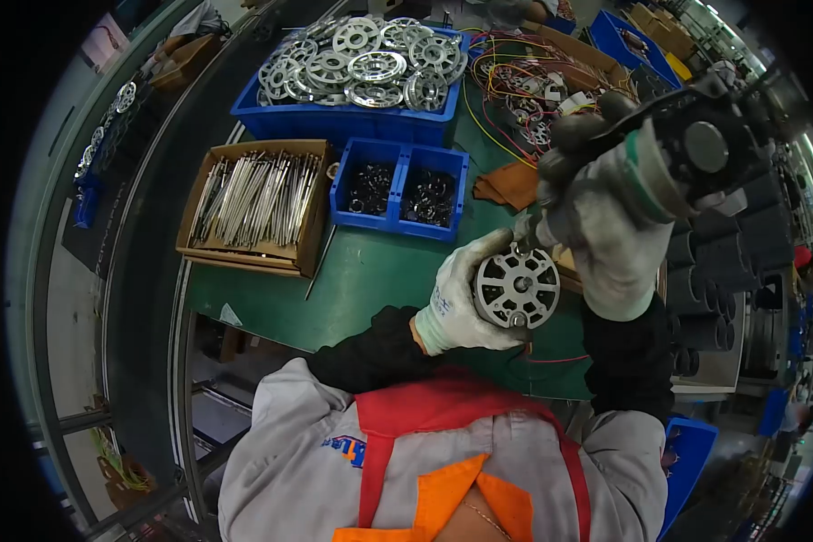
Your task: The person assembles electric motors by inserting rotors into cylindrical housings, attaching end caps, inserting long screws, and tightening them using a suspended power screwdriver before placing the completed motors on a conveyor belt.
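Blue bin (pixel 334 124): metal discs (pixel 375 66) | cardboard box (pixel 242 260): rods (pixel 257 199) | left hand (pixel 459 307): round part (pixel 520 285)

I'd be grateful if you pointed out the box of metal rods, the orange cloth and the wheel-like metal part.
Box (pixel 300 147): head view, rim.
Cloth (pixel 509 184): head view, middle.
Metal part (pixel 523 285): head view, hub.

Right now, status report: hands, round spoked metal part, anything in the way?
White-gloved left hand gripping round metal part. Gloved right hand holding bulky black tool. Nothing crosses part's centre; contact at upper rim unclear.
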Demonstrator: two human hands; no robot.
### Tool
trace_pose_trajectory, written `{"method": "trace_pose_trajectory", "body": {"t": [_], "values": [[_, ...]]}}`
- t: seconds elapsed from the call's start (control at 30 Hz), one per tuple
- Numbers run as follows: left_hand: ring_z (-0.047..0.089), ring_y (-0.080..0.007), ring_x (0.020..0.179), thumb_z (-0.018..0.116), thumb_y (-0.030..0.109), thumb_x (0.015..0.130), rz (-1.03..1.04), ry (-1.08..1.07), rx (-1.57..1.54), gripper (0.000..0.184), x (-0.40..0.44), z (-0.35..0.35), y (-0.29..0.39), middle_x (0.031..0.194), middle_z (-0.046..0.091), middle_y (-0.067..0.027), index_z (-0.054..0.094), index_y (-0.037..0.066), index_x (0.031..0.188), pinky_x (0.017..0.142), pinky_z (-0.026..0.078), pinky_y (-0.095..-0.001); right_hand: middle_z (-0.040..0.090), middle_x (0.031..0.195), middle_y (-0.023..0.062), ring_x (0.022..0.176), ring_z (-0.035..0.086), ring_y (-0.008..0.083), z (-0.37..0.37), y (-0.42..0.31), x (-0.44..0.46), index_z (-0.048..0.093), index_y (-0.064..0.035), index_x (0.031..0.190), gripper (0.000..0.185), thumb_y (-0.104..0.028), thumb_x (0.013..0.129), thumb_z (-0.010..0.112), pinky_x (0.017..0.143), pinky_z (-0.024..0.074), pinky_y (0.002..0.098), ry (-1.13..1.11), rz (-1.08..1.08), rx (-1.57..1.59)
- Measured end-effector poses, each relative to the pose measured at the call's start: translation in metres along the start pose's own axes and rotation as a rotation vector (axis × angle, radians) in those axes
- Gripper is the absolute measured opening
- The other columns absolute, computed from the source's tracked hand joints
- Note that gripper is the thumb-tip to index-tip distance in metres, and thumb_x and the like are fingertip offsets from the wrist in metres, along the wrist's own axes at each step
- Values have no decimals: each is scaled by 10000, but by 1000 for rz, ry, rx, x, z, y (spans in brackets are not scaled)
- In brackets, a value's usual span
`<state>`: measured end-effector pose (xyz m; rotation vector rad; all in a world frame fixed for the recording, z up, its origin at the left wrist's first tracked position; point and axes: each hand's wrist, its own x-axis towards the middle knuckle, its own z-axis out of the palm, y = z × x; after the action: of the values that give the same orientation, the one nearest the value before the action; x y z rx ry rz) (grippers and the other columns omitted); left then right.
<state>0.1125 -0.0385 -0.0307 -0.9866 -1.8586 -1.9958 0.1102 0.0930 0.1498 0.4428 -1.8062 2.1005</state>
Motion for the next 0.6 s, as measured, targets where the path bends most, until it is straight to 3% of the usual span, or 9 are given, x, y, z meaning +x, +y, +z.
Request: {"method": "trace_pose_trajectory", "body": {"t": [0.07,0.1,0.23,0.6], "values": [[596,-327,1105,934,365,418,-6,-4,-2,1121,3,-2,6,1235,576,-182,438,-28,1343,947,487,-408,670,1017,101,869,665,158,11,10,-1,541,18,1217,504,34,739,699,727,560,292,-2,-30,79],[597,-326,1105,937,361,419,-14,-10,-13,1122,3,-4,7,1239,573,-182,437,-25,1346,948,488,-409,598,1116,122,881,624,199,8,4,-2,359,-59,1415,656,-47,825,644,701,540,309,-96,17,-66],[598,-327,1109,941,364,421,25,-4,-7,1134,3,-4,8,1257,565,-179,426,-17,1356,951,492,-410,595,1080,105,866,617,182,-6,11,-6,377,-67,1391,625,-36,825,642,689,526,310,-200,-14,-119],[596,-339,1122,937,392,414,-33,-4,3,1134,3,-2,4,1264,569,-187,445,-35,1342,968,479,-413,670,961,117,874,678,189,7,7,0,636,8,1013,312,66,714,705,722,570,312,-72,-8,98]]}}
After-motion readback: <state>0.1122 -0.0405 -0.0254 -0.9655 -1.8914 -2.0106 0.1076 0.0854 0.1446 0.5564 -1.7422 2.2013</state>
